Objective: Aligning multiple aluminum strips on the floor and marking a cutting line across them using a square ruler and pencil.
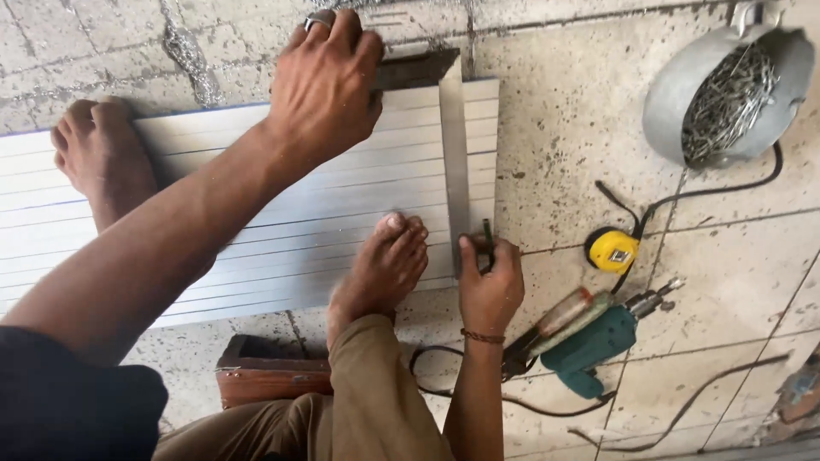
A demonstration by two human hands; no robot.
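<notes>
Two bare hands work over a ribbed, pale grey panel (282, 222) lying flat on a speckled stone floor (564, 111). The person crouches on a low wooden stool (260, 376), with both bare feet planted on the panel to pin it down.

The left hand (325, 81), a ring on one finger, presses flat with fingers together on the top of a metal square (451, 145), whose long blade runs down across the panel near its right end. The right hand (489, 277) is closed around a dark pencil (488, 235), its tip set against the blade's edge at the panel's near side.

Beside the panel on the floor lie a yellow tape measure (612, 250), a green power drill (589, 337) with a trailing black cord (683, 196), and a round metal bowl (726, 90) full of nails.

To mark well here, the square's stock probably needs to sit tight against the panel's far edge, the left hand bearing down firmly, and the pencil hugging the blade in one steady stroke so the line stays true across the ribs.
</notes>
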